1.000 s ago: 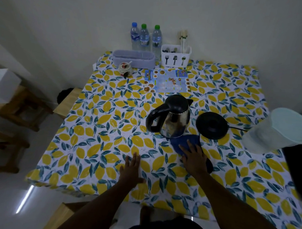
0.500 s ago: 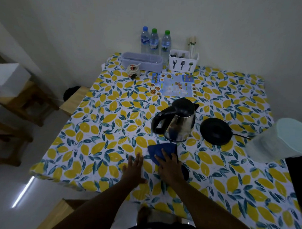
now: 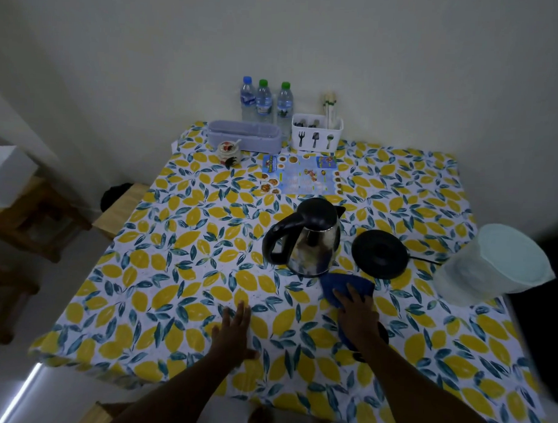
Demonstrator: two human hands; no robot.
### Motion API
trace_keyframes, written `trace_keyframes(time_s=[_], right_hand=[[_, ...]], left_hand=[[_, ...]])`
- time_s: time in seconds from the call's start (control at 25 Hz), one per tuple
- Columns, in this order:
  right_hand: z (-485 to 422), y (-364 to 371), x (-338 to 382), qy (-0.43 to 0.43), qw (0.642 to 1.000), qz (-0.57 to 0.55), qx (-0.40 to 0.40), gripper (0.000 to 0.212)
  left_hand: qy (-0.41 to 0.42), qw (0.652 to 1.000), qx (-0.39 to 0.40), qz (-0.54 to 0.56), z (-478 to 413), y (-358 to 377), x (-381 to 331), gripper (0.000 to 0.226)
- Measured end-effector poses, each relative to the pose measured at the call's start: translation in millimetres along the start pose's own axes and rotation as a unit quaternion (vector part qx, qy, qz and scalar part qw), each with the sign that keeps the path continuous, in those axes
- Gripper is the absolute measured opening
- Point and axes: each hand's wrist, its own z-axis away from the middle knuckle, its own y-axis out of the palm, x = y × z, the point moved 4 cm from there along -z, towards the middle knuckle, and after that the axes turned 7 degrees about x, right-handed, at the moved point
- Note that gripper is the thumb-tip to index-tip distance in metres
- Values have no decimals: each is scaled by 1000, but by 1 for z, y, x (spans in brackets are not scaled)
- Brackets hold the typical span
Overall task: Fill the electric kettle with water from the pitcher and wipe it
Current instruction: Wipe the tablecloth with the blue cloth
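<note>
A steel electric kettle [image 3: 314, 244] with a black handle and lid stands mid-table, off its round black base [image 3: 380, 253], which lies just to its right. A pale lidded pitcher [image 3: 494, 269] stands at the right edge. My right hand [image 3: 356, 312] presses flat on a blue cloth [image 3: 344, 285] on the tablecloth, just in front of the kettle and not touching it. My left hand [image 3: 234, 331] lies flat, fingers spread, on the table [image 3: 161, 270] nearer the front edge, holding nothing.
At the back stand three water bottles [image 3: 265, 100], a white cutlery holder [image 3: 317, 132], a lilac box [image 3: 244, 135], a small jar [image 3: 229, 151] and a printed menu sheet [image 3: 301, 175]. Wooden stools [image 3: 34, 215] stand left of the table.
My right hand slid the blue cloth left across the table, then back right in front of the kettle. The left hand stayed flat in place.
</note>
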Motion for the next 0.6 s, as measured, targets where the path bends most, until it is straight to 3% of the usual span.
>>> trace_keyframes(time_s=[0.12,0.28,0.6], right_hand=[[19,17,-6,20,999,45,-2,52],[64,50,-36,33,999,16,-22,52],[105,41,-134,78,991,-11,-106,57]], left_hand=[[-1,1000,2,-5,2,-5,-17,106],[96,995,-33,-13,1,3,-76,85],[220,972,-32,-76,-9,32,-196,73]])
